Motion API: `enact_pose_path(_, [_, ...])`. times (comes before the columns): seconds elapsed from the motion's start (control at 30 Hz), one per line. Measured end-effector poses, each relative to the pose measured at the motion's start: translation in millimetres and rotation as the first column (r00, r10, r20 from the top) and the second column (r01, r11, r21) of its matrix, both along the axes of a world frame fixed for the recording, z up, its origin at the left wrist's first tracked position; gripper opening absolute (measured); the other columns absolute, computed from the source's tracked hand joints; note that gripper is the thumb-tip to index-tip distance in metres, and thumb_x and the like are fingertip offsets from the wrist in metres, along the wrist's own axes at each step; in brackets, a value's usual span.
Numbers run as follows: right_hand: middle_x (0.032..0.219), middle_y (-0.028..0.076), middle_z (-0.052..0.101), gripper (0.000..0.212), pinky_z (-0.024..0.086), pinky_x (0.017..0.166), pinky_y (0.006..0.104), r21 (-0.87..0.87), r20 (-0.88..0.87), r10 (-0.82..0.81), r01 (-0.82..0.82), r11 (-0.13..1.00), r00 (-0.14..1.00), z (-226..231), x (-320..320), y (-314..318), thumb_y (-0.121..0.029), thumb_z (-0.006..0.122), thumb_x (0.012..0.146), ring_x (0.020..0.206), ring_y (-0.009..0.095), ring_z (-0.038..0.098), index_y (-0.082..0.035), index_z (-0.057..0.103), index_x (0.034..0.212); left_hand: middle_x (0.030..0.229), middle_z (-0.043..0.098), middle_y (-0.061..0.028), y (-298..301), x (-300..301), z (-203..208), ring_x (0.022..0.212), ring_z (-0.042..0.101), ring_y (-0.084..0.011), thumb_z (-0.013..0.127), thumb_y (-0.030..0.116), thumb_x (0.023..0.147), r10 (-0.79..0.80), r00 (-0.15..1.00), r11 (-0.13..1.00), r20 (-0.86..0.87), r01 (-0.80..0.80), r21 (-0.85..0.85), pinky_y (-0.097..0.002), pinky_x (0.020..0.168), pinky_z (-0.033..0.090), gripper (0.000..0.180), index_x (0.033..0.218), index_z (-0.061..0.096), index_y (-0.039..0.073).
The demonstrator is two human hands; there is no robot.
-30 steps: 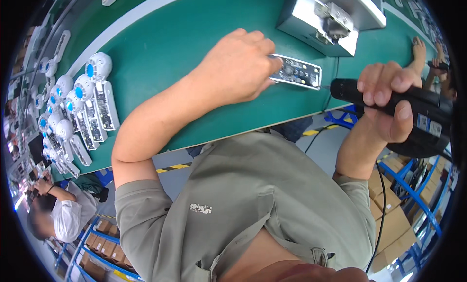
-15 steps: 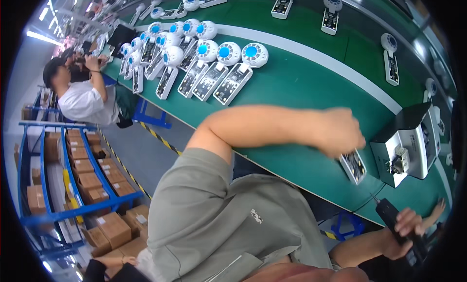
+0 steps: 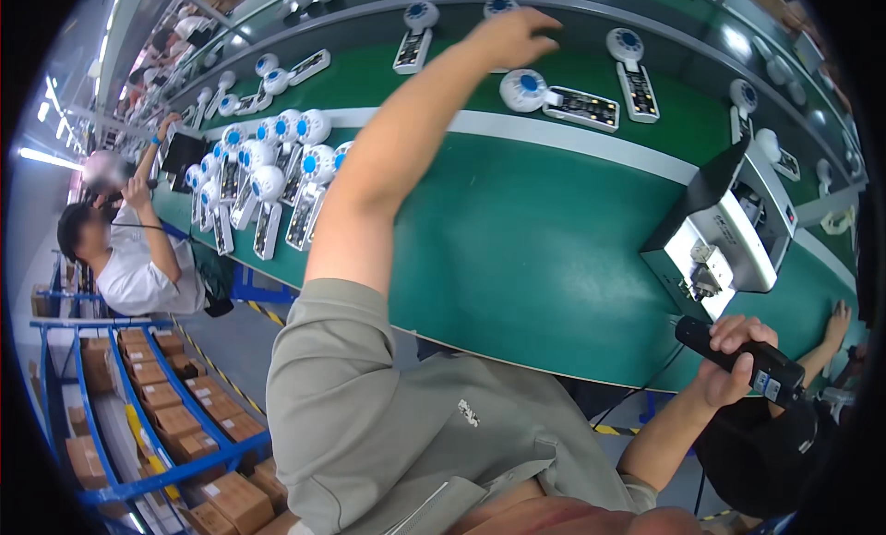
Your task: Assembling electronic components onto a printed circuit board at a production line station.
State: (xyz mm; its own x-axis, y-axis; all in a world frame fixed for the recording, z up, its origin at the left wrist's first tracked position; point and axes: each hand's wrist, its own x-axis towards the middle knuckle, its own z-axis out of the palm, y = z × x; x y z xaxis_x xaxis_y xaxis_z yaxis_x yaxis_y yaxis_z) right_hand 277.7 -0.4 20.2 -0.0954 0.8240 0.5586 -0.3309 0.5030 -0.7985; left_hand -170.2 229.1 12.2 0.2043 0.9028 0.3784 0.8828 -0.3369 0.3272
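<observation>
My left hand (image 3: 513, 38) reaches across to the far green strip, its fingers stretched out and holding nothing visible. It covers part of a white device with a round head (image 3: 501, 6). Just below the hand, another white device (image 3: 581, 108) lies sideways, its blue-centred round head to the left and its open body showing a circuit board. In my right hand (image 3: 729, 358) is a black electric screwdriver (image 3: 771, 373), gripped around the body, its tip pointing up-left near the screw feeder (image 3: 711, 244).
A cluster of similar devices (image 3: 268, 182) stands on the left of the green bench (image 3: 517, 249). More units (image 3: 637, 87) sit along the far strip. A person (image 3: 152, 258) works at the left. Blue shelving (image 3: 175, 480) holds cartons. Another person's hand (image 3: 838, 323) rests at the right.
My left hand has moved from a device near the screw feeder to the far strip, where a device now lies sideways. The right hand still grips the screwdriver. The view has shifted.
</observation>
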Motion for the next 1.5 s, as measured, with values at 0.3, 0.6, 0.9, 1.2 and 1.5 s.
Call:
enact_pose_path(0.3, [0.074,0.004,0.054,0.035,0.043,0.065,0.0292,-0.059,-0.034,-0.069,0.067,0.996,0.997,2,-2,-11,-0.025,0.062,0.088,0.064,0.015,0.049,-0.004,0.054,0.115,0.132,0.059,0.0047,2,-74,-35,0.107,0.062,-0.0244,0.053,0.015,0.090,0.145,0.677,0.988,-0.722,-0.065,0.137,-0.0423,0.088,0.048,0.043,0.130,0.056,0.028])
enact_pose_path(0.6, [0.081,0.007,0.058,0.042,0.049,0.071,0.0350,0.136,-0.068,0.048,-0.038,0.990,0.997,51,-2,0,-0.029,0.059,0.092,0.070,0.020,0.056,0.000,0.051,0.121,0.118,0.064,-0.0202,-65,-80,55,0.101,0.064,-0.0390,0.062,0.040,0.091,0.373,0.928,0.873,-0.015,-0.345,0.344,-0.0452,0.083,0.051,0.052,0.126,0.054,0.003])
enact_pose_path(0.9, [0.084,0.008,0.059,0.031,0.049,0.073,0.0361,0.275,0.076,0.214,-0.227,0.934,0.974,75,-8,40,-0.020,0.050,0.094,0.071,0.021,0.057,0.000,0.056,0.116,0.099,0.059,-0.0079,-250,164,15,0.094,0.057,-0.0248,0.072,0.028,0.075,-0.541,0.798,0.838,-0.265,0.539,-0.087,-0.0392,0.093,0.042,0.052,0.121,0.057,0.007])
enact_pose_path(1.2, [0.081,0.007,0.058,0.035,0.048,0.071,0.0337,0.159,0.127,0.275,-0.294,0.943,0.953,73,-19,38,-0.020,0.048,0.092,0.070,0.019,0.056,0.000,0.056,0.119,0.102,0.059,-0.0057,-246,168,-8,0.094,0.054,-0.0224,0.072,0.026,0.076,-0.636,0.757,0.772,-0.153,0.622,-0.128,-0.0367,0.091,0.042,0.042,0.111,0.061,0.008])
enact_pose_path(1.5, [0.077,0.009,0.058,0.040,0.050,0.066,0.0326,0.121,0.025,0.350,-0.350,0.929,0.936,38,-51,20,-0.018,0.049,0.090,0.065,0.019,0.057,0.004,0.053,0.122,0.107,0.061,-0.0026,-235,161,-17,0.096,0.054,-0.0212,0.072,0.021,0.075,-0.666,0.743,0.745,-0.067,0.658,-0.108,-0.0330,0.085,0.043,0.029,0.100,0.066,0.008])
